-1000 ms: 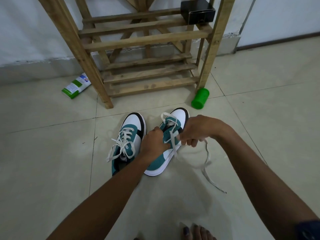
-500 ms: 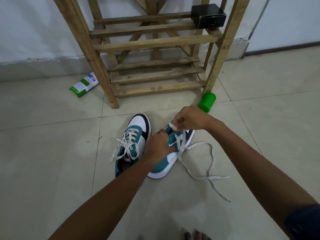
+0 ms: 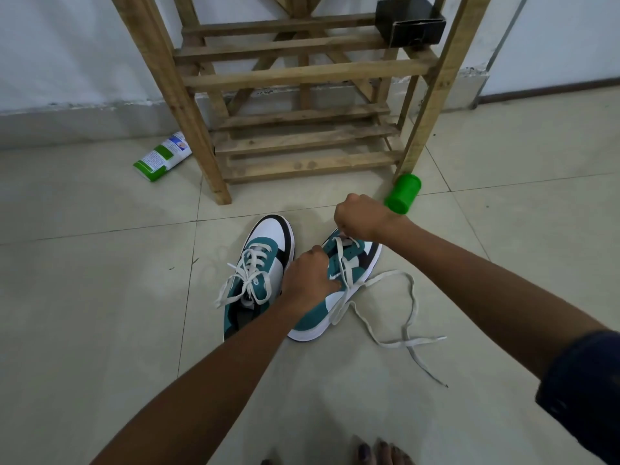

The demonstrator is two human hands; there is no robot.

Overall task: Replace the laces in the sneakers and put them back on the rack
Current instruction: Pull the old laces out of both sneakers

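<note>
Two teal, white and black sneakers stand on the tiled floor before the wooden rack (image 3: pixel 302 75). The left sneaker (image 3: pixel 258 273) is laced, its bow loose. My left hand (image 3: pixel 308 280) grips the side of the right sneaker (image 3: pixel 355 266) and holds it steady. My right hand (image 3: pixel 360 216) is over that shoe's toe end and pinches the white lace (image 3: pixel 406 342) near the front eyelets. The rest of the lace trails loose across the floor to the right. The right sneaker's tongue is mostly hidden by my hands.
A green plastic cup (image 3: pixel 402 193) lies on its side by the rack's right front leg. A green and white packet (image 3: pixel 162 156) lies left of the rack. A black box (image 3: pixel 409 21) sits on an upper rack shelf. My toes (image 3: pixel 382 453) show at the bottom edge.
My right hand moved from the middle of the right sneaker forward to its toe end, pulling the lace along. The loose lace end now lies spread out on the floor.
</note>
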